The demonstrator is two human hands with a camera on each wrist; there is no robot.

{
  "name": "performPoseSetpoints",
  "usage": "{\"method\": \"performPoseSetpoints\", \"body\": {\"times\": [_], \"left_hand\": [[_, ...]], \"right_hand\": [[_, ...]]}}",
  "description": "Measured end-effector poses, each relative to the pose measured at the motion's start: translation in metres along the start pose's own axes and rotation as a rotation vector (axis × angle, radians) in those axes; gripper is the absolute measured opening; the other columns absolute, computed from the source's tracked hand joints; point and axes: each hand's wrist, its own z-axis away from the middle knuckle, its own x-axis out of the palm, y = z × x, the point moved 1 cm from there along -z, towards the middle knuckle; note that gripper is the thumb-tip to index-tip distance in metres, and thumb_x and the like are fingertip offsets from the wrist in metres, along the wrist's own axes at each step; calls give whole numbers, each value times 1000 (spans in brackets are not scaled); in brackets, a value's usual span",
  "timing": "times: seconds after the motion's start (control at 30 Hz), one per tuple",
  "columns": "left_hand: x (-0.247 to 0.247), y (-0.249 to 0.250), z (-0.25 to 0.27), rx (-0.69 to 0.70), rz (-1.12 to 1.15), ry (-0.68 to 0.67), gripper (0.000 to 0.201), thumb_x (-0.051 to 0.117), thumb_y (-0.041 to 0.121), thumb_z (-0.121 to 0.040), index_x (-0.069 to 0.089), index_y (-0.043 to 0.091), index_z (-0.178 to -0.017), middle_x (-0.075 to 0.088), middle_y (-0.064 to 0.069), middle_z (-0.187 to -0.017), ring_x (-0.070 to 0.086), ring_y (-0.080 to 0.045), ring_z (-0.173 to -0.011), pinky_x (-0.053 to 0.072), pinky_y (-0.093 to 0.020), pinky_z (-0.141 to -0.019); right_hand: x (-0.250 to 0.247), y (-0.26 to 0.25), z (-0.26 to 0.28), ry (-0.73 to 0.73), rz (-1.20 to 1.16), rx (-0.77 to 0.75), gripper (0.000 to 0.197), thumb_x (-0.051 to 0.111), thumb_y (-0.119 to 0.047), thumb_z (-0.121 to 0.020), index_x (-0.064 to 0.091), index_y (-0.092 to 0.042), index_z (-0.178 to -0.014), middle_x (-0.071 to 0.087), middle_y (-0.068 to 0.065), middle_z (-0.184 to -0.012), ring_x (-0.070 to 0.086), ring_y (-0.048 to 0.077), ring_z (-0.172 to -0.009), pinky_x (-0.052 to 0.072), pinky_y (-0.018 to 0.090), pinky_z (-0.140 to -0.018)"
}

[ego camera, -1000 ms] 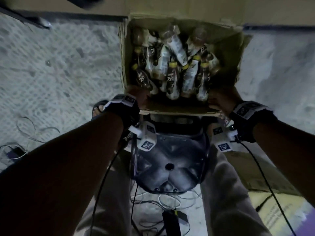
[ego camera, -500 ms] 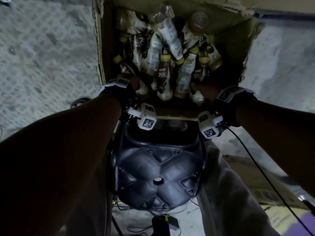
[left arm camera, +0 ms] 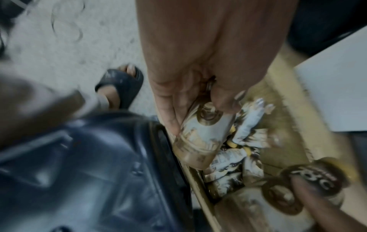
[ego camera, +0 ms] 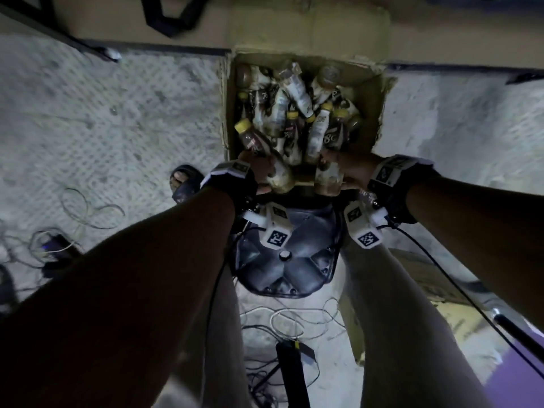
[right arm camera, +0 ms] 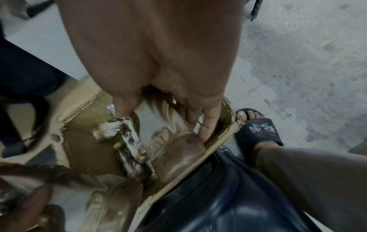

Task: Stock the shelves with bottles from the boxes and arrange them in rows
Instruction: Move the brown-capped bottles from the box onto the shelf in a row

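Observation:
An open cardboard box point(ego camera: 373, 119) stands on the floor ahead of me, piled with several yellow-capped brown drink bottles point(ego camera: 316, 128) lying at all angles. At the box's near edge my left hand point(ego camera: 259, 176) grips a white-labelled bottle point(ego camera: 279, 179) round its body; the left wrist view shows the fingers and thumb point(left arm camera: 224, 100) wrapped on that bottle point(left arm camera: 202, 135). Beside it my right hand point(ego camera: 351, 169) grips a second bottle point(ego camera: 326, 179), base toward me. In the right wrist view the fingers point(right arm camera: 206, 122) curl round this bottle point(right arm camera: 178, 150).
A dark plastic stool point(ego camera: 285, 260) sits between my legs, just behind the box's near wall. Loose cables point(ego camera: 294, 319) and a power adapter point(ego camera: 56, 248) lie on the concrete floor. My sandalled foot point(ego camera: 184, 181) is left of the box. Flattened cardboard point(ego camera: 426, 275) lies at right.
Both hands, which were at the box's near edge and then down among the bottles, have each taken hold of a bottle and drawn it back to the near edge.

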Motion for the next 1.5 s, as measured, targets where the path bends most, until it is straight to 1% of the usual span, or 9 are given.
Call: {"method": "performPoseSetpoints", "body": {"times": [0.13,0.23,0.4,0.53,0.73,0.93,1.07,1.27,1.5], "left_hand": [[-19,-4,59,87,-82,-18,64,51,20,-100,19,-8,-147,30,-20,-153,29,-33,-141,21,-41,-114],[-28,19,113,102,175,96,38,57,16,-96,50,1,-131,60,-13,-123,59,-30,-116,58,-38,-77],[-45,64,238,298,19,156,7,57,7,-94,54,10,-89,58,-11,-77,55,-26,-83,44,-37,-71],[-52,101,324,349,-165,124,19,60,9,-92,56,1,-109,60,-16,-90,58,-24,-84,48,-39,-72],[-58,170,389,497,-270,97,23,61,11,-91,56,9,-113,62,-2,-78,59,-18,-72,52,-37,-74],[-67,242,441,720,-276,-38,31,60,5,-92,53,24,-115,64,-10,-114,61,-25,-103,51,-40,-89],[-81,278,477,855,-323,-144,42,56,-2,-92,45,2,-132,59,-20,-128,58,-28,-113,46,-46,-100],[-121,295,543,1026,-344,-148,41,57,3,-93,44,1,-132,64,1,-98,64,-6,-85,52,-24,-73],[-186,296,620,1166,-323,-103,43,59,3,-91,46,2,-133,65,-22,-115,66,-30,-99,53,-41,-89]], "right_hand": [[4,1,54,66,-99,-67,54,61,-53,-88,58,-18,-130,59,14,-132,56,38,-119,47,56,-99],[4,-2,104,104,-154,-45,70,67,-60,-79,51,-26,-138,59,5,-133,58,31,-116,50,50,-98],[3,-17,215,75,-78,-274,59,70,-49,-81,52,-21,-131,62,6,-130,59,31,-117,47,50,-101],[-10,-36,311,26,56,-466,53,66,-47,-86,50,-26,-132,59,-9,-122,58,20,-109,47,38,-98],[-49,-70,398,4,-20,-654,34,69,-40,-85,60,-28,-115,69,-2,-114,65,21,-106,48,47,-101],[-89,-106,461,122,-195,-803,41,74,-37,-81,60,-26,-118,71,-3,-111,68,17,-103,51,46,-97],[-100,-132,507,203,-339,-907,28,73,-24,-85,63,-22,-111,74,0,-107,71,19,-98,53,47,-94],[-92,-149,576,212,-322,-1055,30,71,-21,-87,64,-16,-115,74,5,-106,72,19,-95,59,37,-82],[-56,-188,643,290,-181,-1272,24,71,-23,-86,68,-21,-109,75,-2,-100,72,12,-91,57,24,-72]]}}
